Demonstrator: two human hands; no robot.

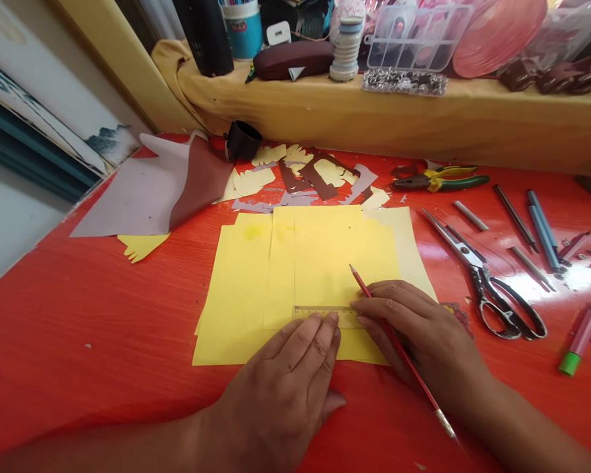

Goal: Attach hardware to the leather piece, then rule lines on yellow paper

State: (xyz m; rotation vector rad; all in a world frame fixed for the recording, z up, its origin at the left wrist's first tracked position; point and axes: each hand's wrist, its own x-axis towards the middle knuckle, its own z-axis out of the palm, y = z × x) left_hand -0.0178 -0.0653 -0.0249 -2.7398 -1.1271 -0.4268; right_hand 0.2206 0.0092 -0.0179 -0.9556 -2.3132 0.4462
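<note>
Yellow paper sheets (241, 282) lie overlapped in front of me, with thin pencil lines on the upper one. A clear ruler (320, 309) rests across the upper sheet, its left end at an upright pencil line. My left hand (288, 374) is laid over the ruler's lower edge, fingers stretched out and pressing down; its palm is hidden. My right hand (414, 328) has a red pencil (398, 348) between its fingers, point up to the left and away from me. The thumb and fingertips of that hand touch the ruler's right end.
Large scissors (482, 276) lie to the right, beside pens (544, 226) and a pink marker (578, 341). Pliers (438, 179) sit farther back. Paper scraps (320, 174) and a folded mauve sheet (138, 190) are behind the paper. A cloth-covered ledge (295, 108) bounds the back.
</note>
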